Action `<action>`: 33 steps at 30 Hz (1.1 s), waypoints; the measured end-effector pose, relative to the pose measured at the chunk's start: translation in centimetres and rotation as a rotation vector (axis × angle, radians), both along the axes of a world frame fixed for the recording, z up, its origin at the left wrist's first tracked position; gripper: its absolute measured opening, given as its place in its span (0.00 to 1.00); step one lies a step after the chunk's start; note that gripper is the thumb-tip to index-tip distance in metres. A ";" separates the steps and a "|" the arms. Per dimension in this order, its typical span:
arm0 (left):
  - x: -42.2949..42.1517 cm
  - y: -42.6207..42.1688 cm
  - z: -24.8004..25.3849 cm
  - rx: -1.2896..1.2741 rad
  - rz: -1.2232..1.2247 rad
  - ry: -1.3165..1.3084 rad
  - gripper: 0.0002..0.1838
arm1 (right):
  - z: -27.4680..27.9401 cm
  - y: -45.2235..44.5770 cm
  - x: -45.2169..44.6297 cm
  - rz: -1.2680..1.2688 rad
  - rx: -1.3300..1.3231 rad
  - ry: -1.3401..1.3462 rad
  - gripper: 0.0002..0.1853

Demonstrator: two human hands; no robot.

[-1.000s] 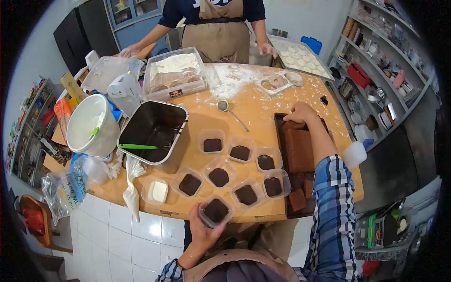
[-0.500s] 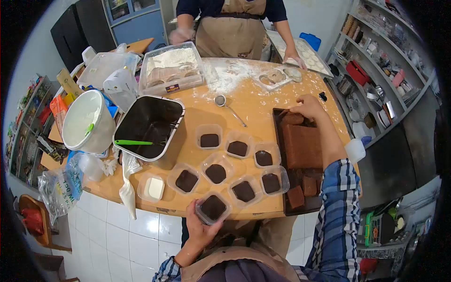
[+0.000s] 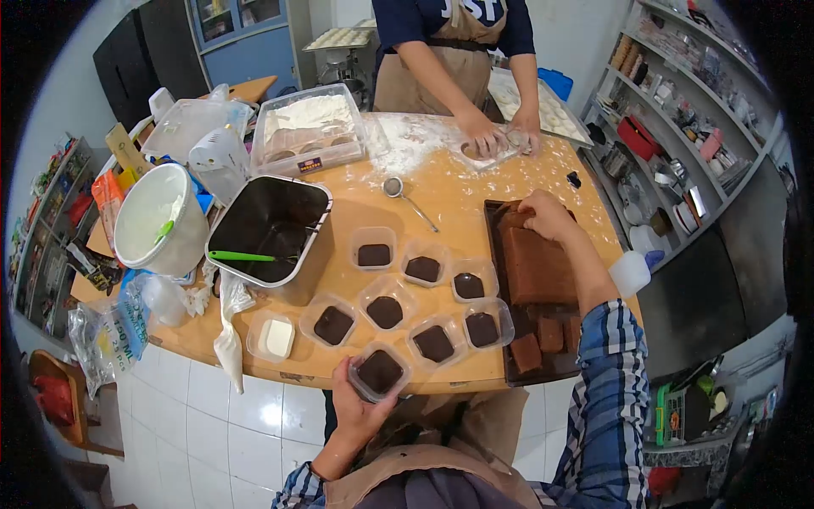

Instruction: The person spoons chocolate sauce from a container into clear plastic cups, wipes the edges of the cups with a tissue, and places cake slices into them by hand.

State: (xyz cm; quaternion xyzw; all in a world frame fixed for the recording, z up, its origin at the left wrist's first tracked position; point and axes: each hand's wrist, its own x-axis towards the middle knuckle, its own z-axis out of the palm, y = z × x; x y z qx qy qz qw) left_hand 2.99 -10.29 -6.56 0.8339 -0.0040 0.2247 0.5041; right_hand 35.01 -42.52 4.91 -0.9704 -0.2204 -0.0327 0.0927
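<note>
In my left hand (image 3: 359,409) is a small clear plastic tub (image 3: 379,373) with a dark chocolate layer inside, held just off the table's near edge. My right hand (image 3: 548,215) reaches over a dark baking tray (image 3: 500,288), its bent fingers gripping the far end of a chocolate cake (image 3: 539,267). The fingertips are partly hidden. Smaller cake pieces (image 3: 526,353) lie at the tray's near end. Several similar tubs (image 3: 385,312) with dark layers stand on the table between my hands.
A deep dark pan (image 3: 270,229) with a green-handled tool (image 3: 243,256), a white bucket (image 3: 161,220) and a piping bag (image 3: 231,331) are at left. A small strainer (image 3: 393,187) lies mid-table. Across the table, a co-worker's hands (image 3: 483,140) work at a floury mould.
My right hand has shifted slightly down and left onto the cake's far end. The co-worker's hands have come together over the mould. My left hand still holds the tub.
</note>
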 end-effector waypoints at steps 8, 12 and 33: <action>0.1 -0.1 -0.3 -0.051 -0.005 0.022 0.48 | -1.4 0.5 0.5 -0.115 0.139 -0.130 0.11; 0.3 -0.1 0.3 0.064 0.057 -0.067 0.44 | -2.3 0.6 1.0 -0.207 0.172 -0.073 0.12; 0.3 -0.2 -0.2 0.051 0.069 -0.106 0.44 | -1.3 2.1 -0.1 -0.429 0.295 -0.048 0.31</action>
